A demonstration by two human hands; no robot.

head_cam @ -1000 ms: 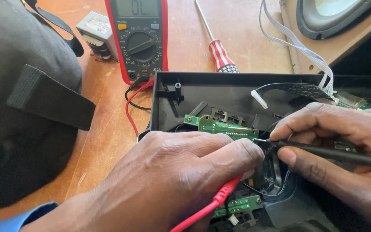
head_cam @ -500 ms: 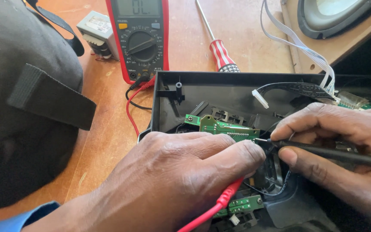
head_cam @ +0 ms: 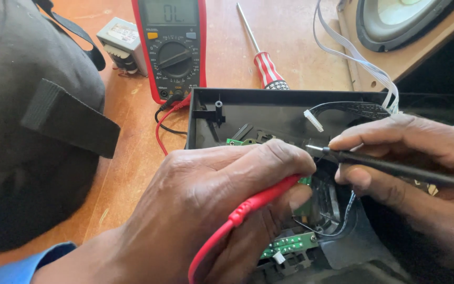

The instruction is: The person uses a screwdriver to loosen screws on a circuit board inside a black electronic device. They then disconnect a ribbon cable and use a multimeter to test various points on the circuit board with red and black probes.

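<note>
1. We held the red probe in our left hand, thumb and fingers pinched around its shaft, the tip hidden behind the fingers down among the green circuit boards inside the open black casing. That grip seemed meant to keep the point steady on a contact we could not see.
2. Our right hand pinched the black probe like a pen, its metal tip angled leftward toward the same spot, just beside the left fingertips, so that both points could meet the board close together.
3. The casing lay at the near right part of the wooden table, its far rim next to a red-striped screwdriver.
4. The red multimeter stood beyond the casing's far left corner, display facing us for easy reading, leads trailing toward our hands.
5. A small transformer sat left of the meter, a black bag filled the left edge, and a speaker occupied the far right corner.
</note>
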